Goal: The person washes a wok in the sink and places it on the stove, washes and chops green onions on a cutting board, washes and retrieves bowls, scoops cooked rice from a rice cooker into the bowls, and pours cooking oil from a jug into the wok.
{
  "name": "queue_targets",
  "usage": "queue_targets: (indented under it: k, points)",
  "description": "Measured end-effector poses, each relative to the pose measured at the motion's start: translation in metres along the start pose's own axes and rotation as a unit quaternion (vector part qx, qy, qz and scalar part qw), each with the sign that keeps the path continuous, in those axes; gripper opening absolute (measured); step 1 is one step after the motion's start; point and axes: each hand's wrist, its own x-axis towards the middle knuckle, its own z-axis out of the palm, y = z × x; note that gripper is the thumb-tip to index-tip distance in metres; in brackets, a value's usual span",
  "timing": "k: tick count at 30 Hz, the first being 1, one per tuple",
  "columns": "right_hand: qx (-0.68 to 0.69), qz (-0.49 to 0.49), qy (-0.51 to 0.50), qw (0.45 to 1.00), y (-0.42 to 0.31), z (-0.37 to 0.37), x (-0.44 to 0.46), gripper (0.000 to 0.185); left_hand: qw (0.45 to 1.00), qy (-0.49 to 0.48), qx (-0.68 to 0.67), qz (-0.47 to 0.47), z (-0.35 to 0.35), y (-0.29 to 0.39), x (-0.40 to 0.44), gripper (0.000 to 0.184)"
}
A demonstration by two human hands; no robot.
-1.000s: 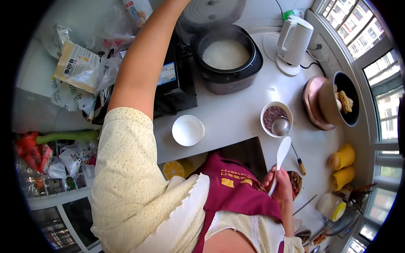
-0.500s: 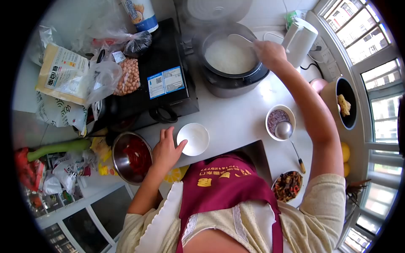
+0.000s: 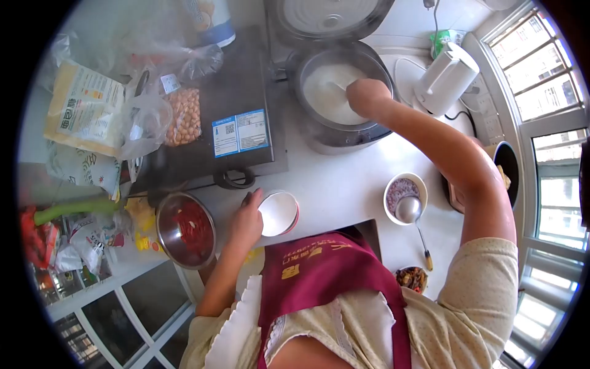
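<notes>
My left hand point(image 3: 247, 220) grips the rim of a small white bowl point(image 3: 276, 215), which tilts so that some of its reddish outside shows. My right hand point(image 3: 369, 98) is closed on a pale rice paddle point(image 3: 335, 85), mostly hidden by the fingers and steam. Its end dips into the white rice point(image 3: 322, 80) inside the rice cooker point(image 3: 329, 140), whose lid point(image 3: 326, 15) stands up. Right of centre, a white bowl of purplish food point(image 3: 399, 184) has a ladle point(image 3: 408, 210) resting in it.
A steel bowl point(image 3: 212, 243) with red contents stands left of my left hand. Behind it is a black appliance point(image 3: 239, 74) with a bag of peanuts point(image 3: 183, 117) on top. A white kettle point(image 3: 447, 80) stands at the back right. A dish of dark food point(image 3: 412, 278) sits beside my apron.
My left hand has taken hold of the white bowl and tilted it. My right hand has moved left and down, over the cooker. The view has shifted slightly.
</notes>
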Motion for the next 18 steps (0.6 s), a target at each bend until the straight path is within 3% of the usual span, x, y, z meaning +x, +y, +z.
queue_targets:
  k: [2, 5, 9, 11, 16, 18]
  points:
    - [-0.03, -0.032, -0.014, 0.999, -0.001, 0.003, -0.01, 0.02, 0.998, -0.021, 0.049, -0.026, -0.018, 0.018, -0.002, 0.05]
    - [-0.038, -0.03, 0.084, 0.995, 0.026, -0.022, 0.003, 0.016, 0.993, 0.009, 0.111, -0.023, -0.04, 0.04, -0.007, 0.044]
    - [-0.117, -0.053, 0.122, 0.984, 0.032, -0.021, 0.051, 0.015, 0.982, 0.095, 0.145, 0.079, -0.039, 0.033, -0.008, 0.047]
    - [-0.115, -0.096, 0.098, 0.984, 0.019, -0.006, 0.051, 0.016, 0.961, 0.148, 0.171, 0.161, -0.035, 0.026, -0.007, 0.049]
    - [-0.145, -0.149, 0.028, 0.978, 0.011, -0.003, 0.005, 0.018, 0.962, 0.17, 0.113, 0.181, -0.029, 0.025, -0.014, 0.057]
    - [-0.101, -0.122, 0.024, 0.987, 0.027, -0.019, 0.003, 0.018, 0.97, 0.174, 0.053, 0.161, -0.026, 0.029, -0.016, 0.06]
